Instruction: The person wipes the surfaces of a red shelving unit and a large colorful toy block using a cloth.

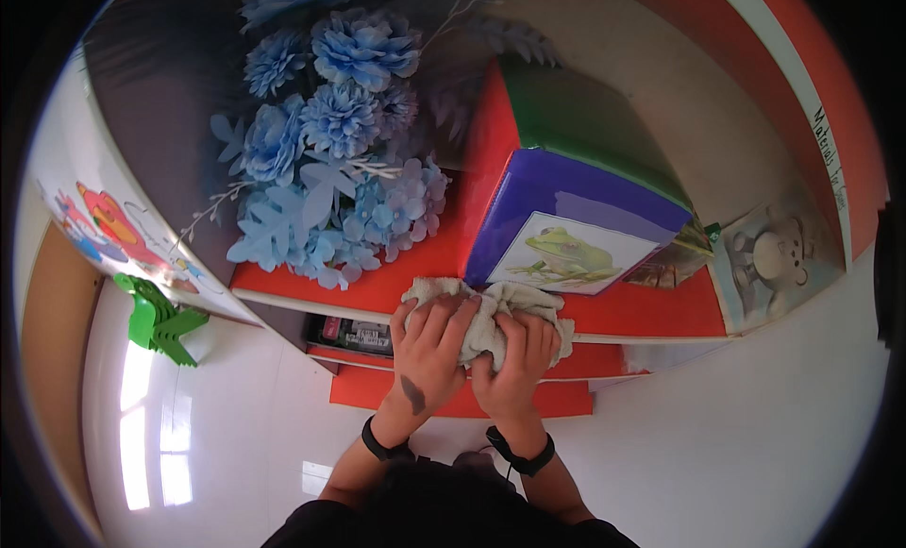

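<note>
A pale, crumpled cloth (486,326) is bunched between my hands at the front edge of a red shelf (604,312). My left hand (430,345) has its fingers curled over the cloth's left part. On its right part, my right hand (514,364) grips the folds with bent fingers. Just beyond the cloth stands a large box (566,203) with blue, red and green sides and a frog picture on its front. Blue artificial flowers (344,170) lie on the shelf to the left of the box.
A teddy bear picture (779,255) is at the shelf's right end. Below sit a dark case (349,334) and a lower red shelf (462,397). Green plastic pieces (159,321) are stacked at the left, beside a white panel (104,208) with cartoon drawings. Glossy white floor (236,425) spreads below.
</note>
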The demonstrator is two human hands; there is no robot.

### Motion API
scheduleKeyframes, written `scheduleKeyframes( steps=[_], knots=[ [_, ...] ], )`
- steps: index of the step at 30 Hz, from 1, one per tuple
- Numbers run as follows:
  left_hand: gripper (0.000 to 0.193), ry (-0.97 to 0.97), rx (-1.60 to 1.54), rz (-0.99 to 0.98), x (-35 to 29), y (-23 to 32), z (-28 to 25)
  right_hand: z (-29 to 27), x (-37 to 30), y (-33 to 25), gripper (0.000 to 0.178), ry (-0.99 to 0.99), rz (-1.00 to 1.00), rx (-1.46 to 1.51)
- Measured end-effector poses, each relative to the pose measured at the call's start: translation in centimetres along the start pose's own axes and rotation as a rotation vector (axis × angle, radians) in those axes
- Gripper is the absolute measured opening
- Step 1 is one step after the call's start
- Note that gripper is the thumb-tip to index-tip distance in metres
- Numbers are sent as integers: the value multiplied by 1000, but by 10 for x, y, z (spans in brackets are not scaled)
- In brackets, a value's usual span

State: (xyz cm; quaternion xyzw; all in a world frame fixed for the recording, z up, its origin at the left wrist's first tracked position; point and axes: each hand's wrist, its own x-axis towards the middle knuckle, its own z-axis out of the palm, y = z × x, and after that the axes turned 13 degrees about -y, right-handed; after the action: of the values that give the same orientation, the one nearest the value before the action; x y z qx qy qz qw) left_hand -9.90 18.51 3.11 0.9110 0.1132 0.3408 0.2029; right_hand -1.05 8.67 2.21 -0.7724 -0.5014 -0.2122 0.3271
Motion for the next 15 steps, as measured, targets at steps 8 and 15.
scheduleKeyframes(
  steps=[8, 15],
  knots=[
    [69, -26, 47, -8, 0, -14, -4, -19, 34, -11, 42, -169, 33, 46],
    [62, 52, 68, 36, -4, -17, 11, -23, 28, -8, 47, -214, 38, 18]
  ],
)
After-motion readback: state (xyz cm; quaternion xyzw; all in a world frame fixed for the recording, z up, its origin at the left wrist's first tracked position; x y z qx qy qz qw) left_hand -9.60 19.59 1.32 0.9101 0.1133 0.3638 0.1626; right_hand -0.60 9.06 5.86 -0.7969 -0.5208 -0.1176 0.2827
